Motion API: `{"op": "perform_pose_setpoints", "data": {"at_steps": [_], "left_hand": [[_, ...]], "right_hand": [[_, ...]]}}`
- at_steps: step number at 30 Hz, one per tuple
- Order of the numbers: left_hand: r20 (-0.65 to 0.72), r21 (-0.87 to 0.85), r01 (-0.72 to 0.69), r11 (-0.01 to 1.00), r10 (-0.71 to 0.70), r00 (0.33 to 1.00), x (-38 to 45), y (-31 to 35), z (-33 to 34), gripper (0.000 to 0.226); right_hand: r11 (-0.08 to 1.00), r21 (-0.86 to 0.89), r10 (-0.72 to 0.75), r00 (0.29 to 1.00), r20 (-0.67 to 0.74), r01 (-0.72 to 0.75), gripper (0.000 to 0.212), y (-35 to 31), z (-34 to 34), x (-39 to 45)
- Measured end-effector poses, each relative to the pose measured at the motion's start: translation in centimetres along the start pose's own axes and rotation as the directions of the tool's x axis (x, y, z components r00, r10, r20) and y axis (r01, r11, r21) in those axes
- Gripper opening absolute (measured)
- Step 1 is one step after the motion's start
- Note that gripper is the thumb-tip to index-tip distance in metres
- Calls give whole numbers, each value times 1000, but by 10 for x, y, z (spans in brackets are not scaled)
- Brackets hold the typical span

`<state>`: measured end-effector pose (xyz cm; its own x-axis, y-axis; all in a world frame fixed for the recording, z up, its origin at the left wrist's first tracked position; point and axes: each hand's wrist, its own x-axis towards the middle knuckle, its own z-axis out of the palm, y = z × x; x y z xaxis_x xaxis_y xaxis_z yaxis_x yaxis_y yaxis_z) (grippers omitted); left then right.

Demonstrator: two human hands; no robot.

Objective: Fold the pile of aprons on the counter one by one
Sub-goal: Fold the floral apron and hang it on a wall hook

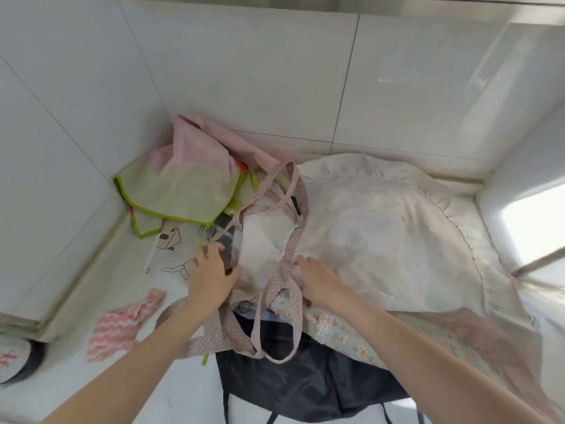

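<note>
A: Where's your apron pile?
B: Heaped mid-worktop, cream apron spread on top, dark one hanging off the near edge.
A: Grips?
B: Your left hand curls onto the polka-dot strap; your right hand pinches cream fabric beside it.
A: Surroundings?
B: White tiled walls; green-trimmed apron in the corner.
</note>
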<state>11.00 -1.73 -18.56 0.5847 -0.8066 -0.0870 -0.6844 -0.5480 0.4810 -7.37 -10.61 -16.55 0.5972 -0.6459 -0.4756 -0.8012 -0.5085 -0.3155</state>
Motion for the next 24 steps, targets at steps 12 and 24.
{"op": "perform_pose_setpoints", "data": {"at_steps": [12,24], "left_hand": [[504,-70,-22,997,54,862,39,-12,-93,28],[207,406,-299,864,232,951,47,16,-126,67]], "right_hand": [[927,301,243,970,-24,-225,21,37,-39,-2],[987,139,109,966,-236,-77,25,-4,-16,-5]]}}
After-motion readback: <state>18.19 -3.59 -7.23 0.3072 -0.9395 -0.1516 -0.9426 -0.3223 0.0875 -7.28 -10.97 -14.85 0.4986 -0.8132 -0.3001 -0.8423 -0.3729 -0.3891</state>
